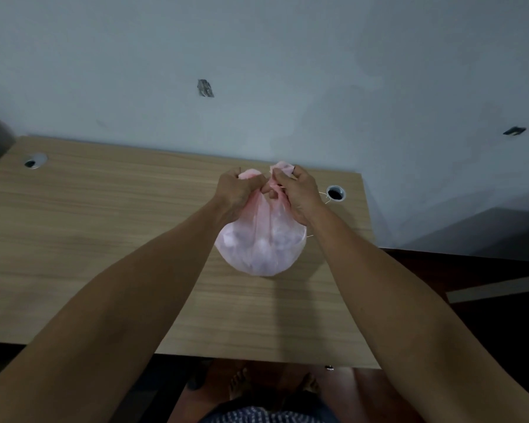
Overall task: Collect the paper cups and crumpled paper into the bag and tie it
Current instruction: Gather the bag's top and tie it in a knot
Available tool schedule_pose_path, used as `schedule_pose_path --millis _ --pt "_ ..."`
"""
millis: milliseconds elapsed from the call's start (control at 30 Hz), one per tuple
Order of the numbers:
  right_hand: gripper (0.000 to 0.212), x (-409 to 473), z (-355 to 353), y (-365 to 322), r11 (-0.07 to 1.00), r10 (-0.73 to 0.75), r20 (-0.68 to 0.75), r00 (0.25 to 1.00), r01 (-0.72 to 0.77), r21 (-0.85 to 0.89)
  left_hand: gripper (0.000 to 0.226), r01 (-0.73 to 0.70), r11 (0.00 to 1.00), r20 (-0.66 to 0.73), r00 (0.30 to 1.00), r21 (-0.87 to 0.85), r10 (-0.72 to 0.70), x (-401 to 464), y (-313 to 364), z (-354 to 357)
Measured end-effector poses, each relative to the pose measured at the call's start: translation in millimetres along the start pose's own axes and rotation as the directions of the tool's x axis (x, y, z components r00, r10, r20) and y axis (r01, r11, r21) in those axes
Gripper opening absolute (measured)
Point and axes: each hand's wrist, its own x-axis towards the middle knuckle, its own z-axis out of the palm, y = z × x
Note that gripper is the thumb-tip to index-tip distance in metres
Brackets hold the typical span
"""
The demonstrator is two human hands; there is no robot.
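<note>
there is one view only, from a camera worn on the person's head, so no second view overlaps it. it looks forward and steeply down over the bench point(104, 239), standing at its near edge. the wide lens bends the bench's edges and takes in the wall point(257, 56) behind its far edge and the floor point(486, 315) past its right edge. both forearms run up from the bottom corners, large and close. the person's lap and feet show below the near edge.
</note>
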Motion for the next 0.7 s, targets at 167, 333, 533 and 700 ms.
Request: schedule_pose_path --millis 167,333,533,700 --pt "0.012 2.7 4.9 -3.2 0.987 -0.029 -0.186 0.982 -0.001 -0.159 0.030 -0.284 0.892 0.179 0.956 0.353 0.234 -13.8 10.9 4.5" --pt "0.020 5.9 5.1 -5.9 0.965 -0.030 -0.217 0.976 -0.028 -0.261 0.033 -0.545 0.503 0.434 0.839 0.671 0.328 -17.9 24.6 -0.8" --pt "0.042 -2.9 -6.0 -5.5 0.853 -0.130 0.079 0.988 0.152 -0.499 0.026 -0.269 0.547 0.149 0.956 0.793 0.254 -12.9 23.8 -8.1" --pt "0.057 -1.4 -17.8 8.8 0.472 -0.140 0.331 0.933 0.357 -0.806 0.028 -0.099 0.912 0.118 0.991 0.399 0.056 -15.7 17.9 -16.6"
